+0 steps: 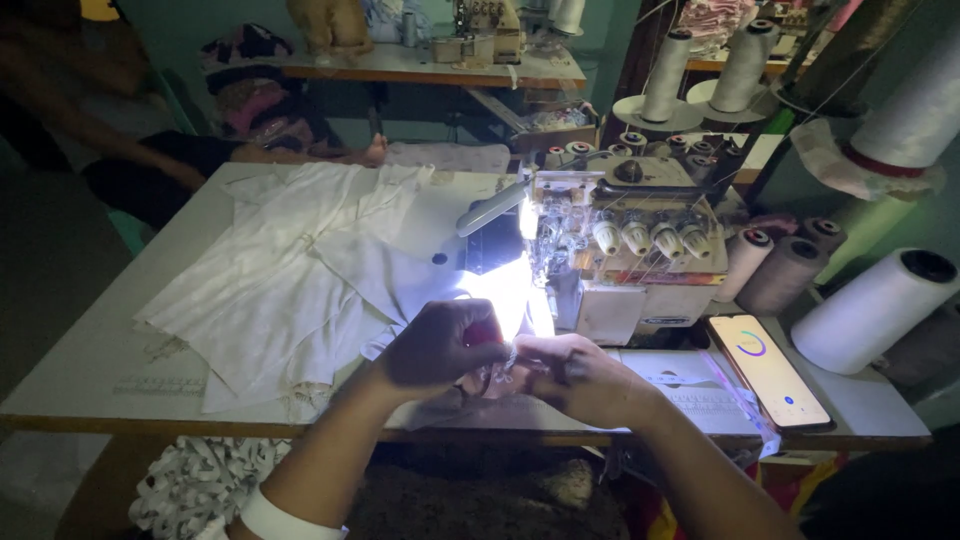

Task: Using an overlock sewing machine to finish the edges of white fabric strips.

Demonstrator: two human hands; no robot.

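Two bare hands meet at the near edge of the sewing table (90, 390), directly in front of the overlock machine (630, 240). The left hand (440, 345) is curled closed, fingers folded down over a small item with a red part showing at its knuckles; what that item is cannot be told, as glare from the machine lamp washes it out. The right hand (580, 375) is also closed in a pinch, its fingertips touching the same spot between the two hands. Both hands are equally near the gripped point, which lies just in front of the machine's needle area, slightly to its left.

White fabric pieces (290, 280) spread out to the left of the hands, with their long axis running away from the person toward the far left corner of the table; the nearest corner of the fabric reaches the left hand. A smartphone (770, 370) with a lit screen lies flat to the right of the right hand, close beside it but apart.

Beyond the phone, large thread cones (870, 310) lie and stand at the right. Behind the machine, upright thread cones (745, 65) sit on a rack. A second sewing table (420, 65) stands at the far wall.
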